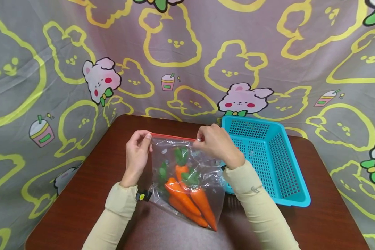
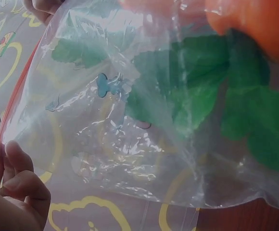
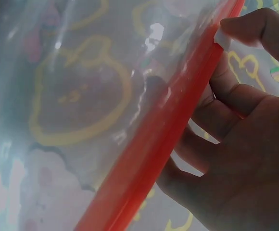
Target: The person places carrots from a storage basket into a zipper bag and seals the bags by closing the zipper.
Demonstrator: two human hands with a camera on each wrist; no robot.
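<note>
A clear zip bag (image 1: 162,149) with a red top strip (image 1: 172,136) hangs over the table's front half, holding several orange carrots (image 1: 182,197) with green leafy tops (image 1: 182,156). At its upper left corner, my left hand (image 1: 136,152) pinches the end of the red strip between thumb and finger. Further along that strip, my right hand (image 1: 217,142) pinches a small white slider (image 3: 222,38), best seen in the right wrist view. Leaves (image 2: 178,82) and parts of the carrots show through the plastic in the left wrist view.
A turquoise plastic basket (image 1: 292,166) stands on the right of the dark brown table (image 1: 97,173), just beyond my right forearm. Cloth printed with yellow outlines and rabbits (image 1: 243,99) hangs behind and on both sides.
</note>
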